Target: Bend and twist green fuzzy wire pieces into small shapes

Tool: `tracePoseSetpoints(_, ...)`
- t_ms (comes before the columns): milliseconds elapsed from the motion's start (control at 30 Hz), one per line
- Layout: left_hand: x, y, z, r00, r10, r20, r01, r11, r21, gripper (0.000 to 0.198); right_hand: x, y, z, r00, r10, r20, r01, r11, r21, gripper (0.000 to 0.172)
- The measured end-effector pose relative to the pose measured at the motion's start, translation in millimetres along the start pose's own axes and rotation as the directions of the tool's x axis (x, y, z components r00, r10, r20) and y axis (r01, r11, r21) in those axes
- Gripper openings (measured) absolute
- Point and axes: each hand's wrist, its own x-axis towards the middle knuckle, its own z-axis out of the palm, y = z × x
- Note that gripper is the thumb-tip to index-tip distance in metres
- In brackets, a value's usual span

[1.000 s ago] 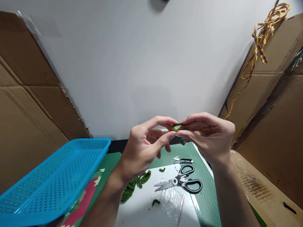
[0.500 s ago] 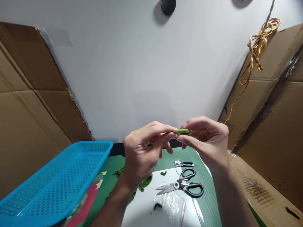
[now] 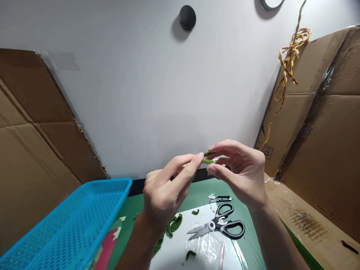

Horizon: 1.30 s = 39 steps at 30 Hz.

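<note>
My left hand (image 3: pixel 171 180) pinches a short green plant piece (image 3: pixel 208 161) that looks like a stem or pod. Its free side shows as two parts, an upper and a lower one, with a small gap between. At that end is my right hand (image 3: pixel 242 168), its index finger by the upper part and its thumb by the lower. Below the hands, black-handled scissors (image 3: pixel 212 225) lie partly open on a white board (image 3: pixel 174 258). Small thread snips (image 3: pixel 219 198) lie beyond them. Curled green pieces (image 3: pixel 176 224) are heaped beside my left forearm, with single bits (image 3: pixel 190 254) on the board.
A blue perforated basket (image 3: pixel 84 217) stands at the left. Clear plastic film (image 3: pixel 206 245) lies under the scissors on the green tabletop (image 3: pixel 201 189). Cardboard walls (image 3: pixel 334 142) stand on both sides, with a coiled yellow-brown cord (image 3: pixel 292 56) hanging at the right.
The view has shifted slightly. The single green piece between my hands now shows two parts spread apart. My left fingers have moved over it, and my right thumb and index finger are wider apart.
</note>
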Motion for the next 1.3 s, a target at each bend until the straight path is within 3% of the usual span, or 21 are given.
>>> tracePoseSetpoints(67,0.3,-1.5,0.0,0.998,0.057,-0.026,-0.055,0.997,0.059,0.043,-0.2,-0.9,2.7,1.000,-0.019,-0.019,0.019,1.000,0.001,0.032)
tracePoseSetpoints(133,1.9,-1.2,0.2,0.998,0.049,-0.047,-0.048,0.999,0.017,0.040,-0.6,-0.5,4.2,0.999,-0.034,-0.038,0.035,0.999,0.014,0.032)
tracePoseSetpoints(400,10.3,11.6,1.4,0.973,-0.231,-0.010,0.216,0.923,-0.319,0.041,0.5,3.1,-1.2,1.000,-0.021,0.023,0.018,0.992,0.128,0.036)
tracePoseSetpoints(567,10.5,9.2,3.7,0.948,-0.316,0.029,0.289,0.822,-0.491,0.048,2.4,4.3,-4.3,0.997,0.049,0.056,-0.057,0.988,0.141,0.041)
tracePoseSetpoints(933,7.5,5.1,2.3,0.962,-0.272,-0.027,0.237,0.879,-0.414,0.044,2.1,1.0,-5.9,0.965,0.219,0.145,-0.252,0.925,0.286,0.053)
tracePoseSetpoints(1300,13.0,5.8,-3.4,0.978,-0.203,-0.046,0.180,0.934,-0.308,0.040,2.0,0.5,-6.8,0.977,0.164,0.138,-0.196,0.944,0.264,0.047)
